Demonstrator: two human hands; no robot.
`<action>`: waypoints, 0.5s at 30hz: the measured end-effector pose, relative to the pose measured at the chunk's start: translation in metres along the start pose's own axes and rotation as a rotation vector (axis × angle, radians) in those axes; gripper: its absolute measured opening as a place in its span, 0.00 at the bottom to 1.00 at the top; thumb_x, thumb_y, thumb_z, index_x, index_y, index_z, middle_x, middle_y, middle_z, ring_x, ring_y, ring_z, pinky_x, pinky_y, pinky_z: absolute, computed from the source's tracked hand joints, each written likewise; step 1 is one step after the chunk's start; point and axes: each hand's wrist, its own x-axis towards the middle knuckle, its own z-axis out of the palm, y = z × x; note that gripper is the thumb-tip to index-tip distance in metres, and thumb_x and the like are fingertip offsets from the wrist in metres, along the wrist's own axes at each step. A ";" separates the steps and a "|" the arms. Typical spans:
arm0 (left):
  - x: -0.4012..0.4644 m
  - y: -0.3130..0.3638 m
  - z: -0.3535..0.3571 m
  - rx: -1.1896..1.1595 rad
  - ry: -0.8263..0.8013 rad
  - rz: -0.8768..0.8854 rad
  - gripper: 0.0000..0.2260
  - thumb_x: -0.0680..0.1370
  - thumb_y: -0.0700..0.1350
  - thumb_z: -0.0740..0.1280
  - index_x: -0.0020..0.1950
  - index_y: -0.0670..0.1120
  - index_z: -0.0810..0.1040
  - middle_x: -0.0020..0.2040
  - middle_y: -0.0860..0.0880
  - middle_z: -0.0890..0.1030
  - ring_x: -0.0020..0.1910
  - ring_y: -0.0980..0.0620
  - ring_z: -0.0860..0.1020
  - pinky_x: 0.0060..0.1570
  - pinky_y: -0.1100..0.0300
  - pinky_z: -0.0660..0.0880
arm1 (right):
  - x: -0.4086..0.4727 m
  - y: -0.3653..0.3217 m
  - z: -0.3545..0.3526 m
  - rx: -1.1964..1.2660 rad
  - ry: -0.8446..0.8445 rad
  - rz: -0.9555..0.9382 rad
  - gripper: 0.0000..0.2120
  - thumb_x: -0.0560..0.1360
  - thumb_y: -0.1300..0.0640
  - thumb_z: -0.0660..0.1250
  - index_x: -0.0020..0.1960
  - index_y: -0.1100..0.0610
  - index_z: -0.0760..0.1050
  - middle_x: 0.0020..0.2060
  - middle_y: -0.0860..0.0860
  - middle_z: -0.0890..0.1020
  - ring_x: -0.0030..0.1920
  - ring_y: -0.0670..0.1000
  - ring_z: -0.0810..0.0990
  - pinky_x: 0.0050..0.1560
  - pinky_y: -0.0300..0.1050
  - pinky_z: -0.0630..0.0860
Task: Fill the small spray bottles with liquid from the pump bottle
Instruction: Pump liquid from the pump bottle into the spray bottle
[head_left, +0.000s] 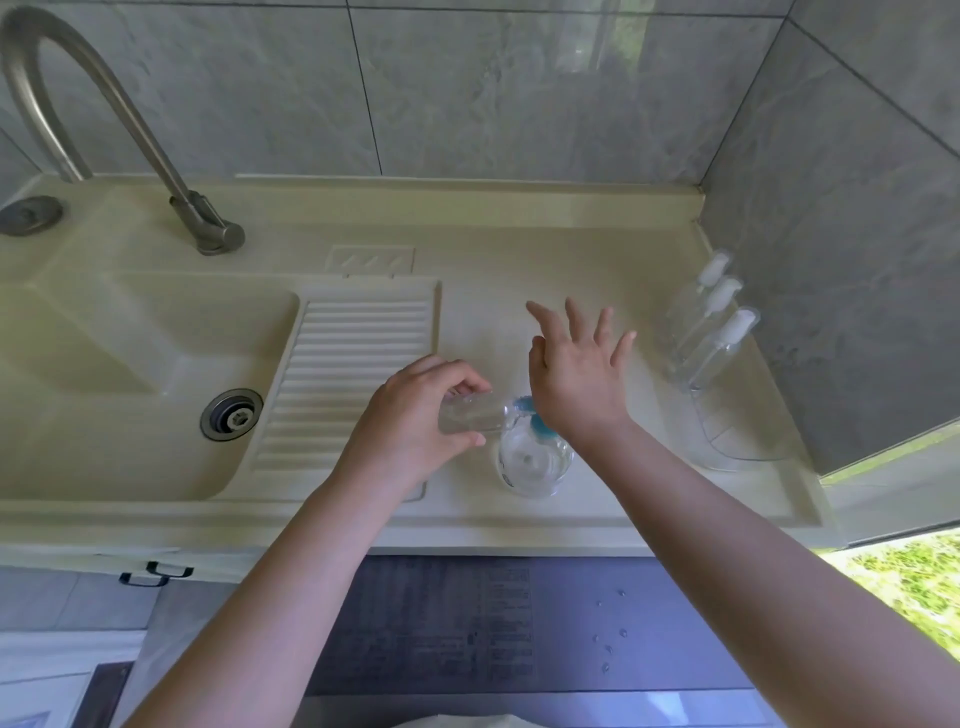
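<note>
My left hand (415, 415) grips a small clear bottle (470, 414) tilted on its side, its mouth against the blue nozzle (524, 402) of the pump bottle (535, 460). The clear pump bottle stands upright on the counter near the front edge. My right hand (576, 374) rests palm-down on the blue pump head with its fingers spread apart. Three small clear spray bottles (711, 322) with white caps stand in a clear holder (737, 441) at the right of the counter.
A cream sink (135, 364) with a drain (231, 414) and ribbed drainboard (353, 374) lies to the left, under a curved metal tap (171, 171). Grey tiled walls close the back and right. A dark mat with water drops lies on the floor below.
</note>
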 end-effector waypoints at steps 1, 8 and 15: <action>0.000 -0.001 0.000 0.000 0.002 -0.003 0.20 0.64 0.44 0.82 0.53 0.53 0.81 0.49 0.58 0.78 0.48 0.59 0.76 0.51 0.66 0.72 | 0.001 0.001 0.002 0.003 0.011 0.002 0.24 0.84 0.53 0.51 0.79 0.47 0.56 0.80 0.55 0.55 0.79 0.65 0.43 0.75 0.69 0.41; -0.003 -0.003 0.000 -0.027 0.002 -0.008 0.20 0.64 0.44 0.81 0.53 0.54 0.81 0.49 0.59 0.78 0.48 0.60 0.76 0.50 0.68 0.71 | 0.003 0.002 -0.004 0.034 0.161 -0.045 0.23 0.83 0.54 0.56 0.78 0.51 0.62 0.79 0.59 0.57 0.79 0.67 0.44 0.77 0.65 0.42; -0.001 0.000 0.002 -0.038 0.009 -0.012 0.19 0.65 0.44 0.81 0.52 0.55 0.80 0.50 0.59 0.78 0.49 0.62 0.76 0.52 0.65 0.73 | 0.008 -0.001 -0.010 -0.031 0.224 -0.088 0.25 0.82 0.51 0.58 0.78 0.54 0.60 0.79 0.60 0.57 0.79 0.66 0.44 0.77 0.64 0.42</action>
